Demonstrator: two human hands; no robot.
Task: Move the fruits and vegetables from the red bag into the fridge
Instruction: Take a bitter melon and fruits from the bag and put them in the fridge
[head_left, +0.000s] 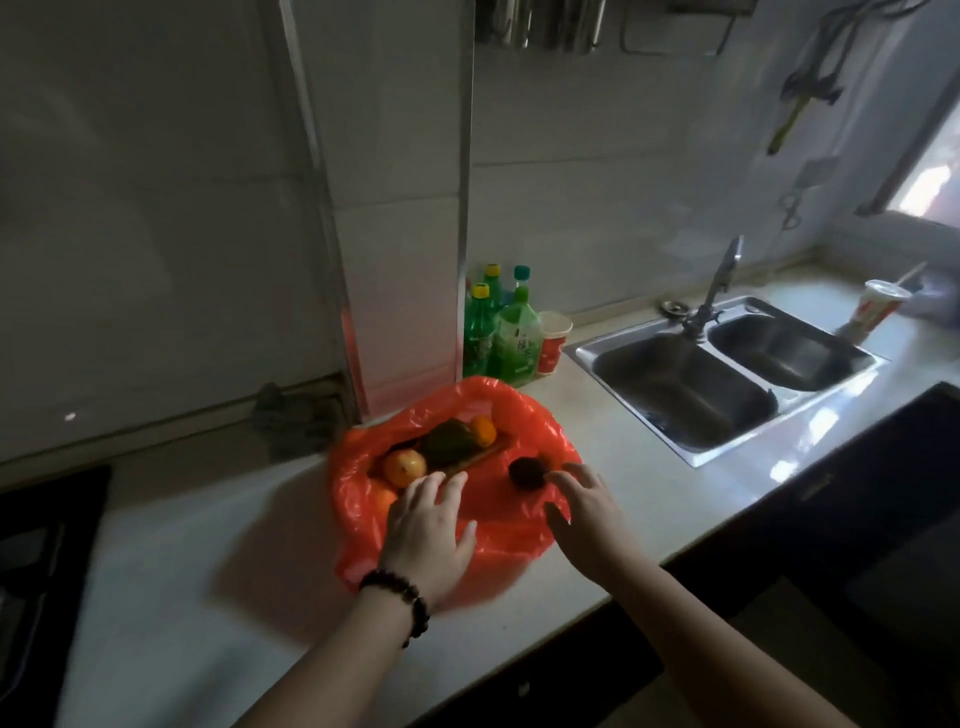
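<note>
Meanwhile, at the counter — red bag (498, 514) lies open, produce inside | left hand (428, 535) spread, fingertips just short of the apple (404, 466) | right hand (584, 514) spread beside a dark fruit (525, 472) — fridge unseen.

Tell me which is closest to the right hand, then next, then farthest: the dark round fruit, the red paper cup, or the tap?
From the right hand:
1. Dark round fruit, in the bag by its fingertips.
2. Red paper cup, back beside the green bottles.
3. Tap, behind the sink.
</note>
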